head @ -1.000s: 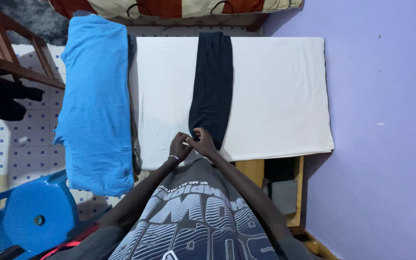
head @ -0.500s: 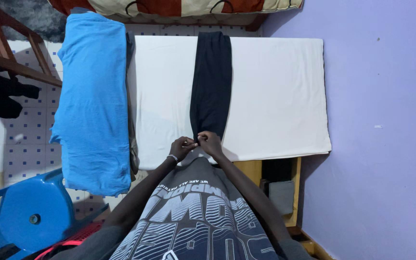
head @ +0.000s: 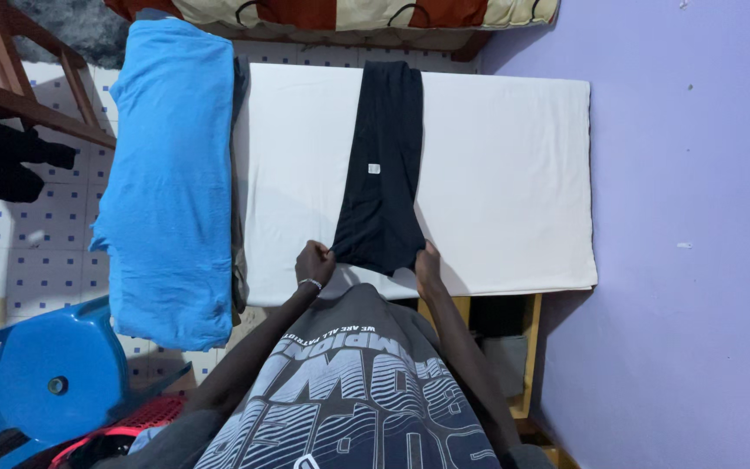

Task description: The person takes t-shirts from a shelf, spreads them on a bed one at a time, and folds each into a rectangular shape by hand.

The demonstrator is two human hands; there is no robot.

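A long black garment [head: 382, 165] lies lengthwise on a white padded table top [head: 496, 174], folded into a narrow strip with a small white tag showing. My left hand [head: 313, 263] grips its near left corner and my right hand [head: 428, 261] grips its near right corner. The near end is spread wide between my hands and lifted slightly off the white surface.
A blue cloth [head: 171, 174] hangs over the table's left edge. A blue plastic chair [head: 45, 373] and a red basket [head: 123, 430] stand at lower left, wooden furniture [head: 19, 95] at upper left. A purple wall [head: 696, 234] runs along the right.
My hands were pinched together at the garment's near end. They have since moved apart, spreading that end wider, and a white tag now shows on the cloth.
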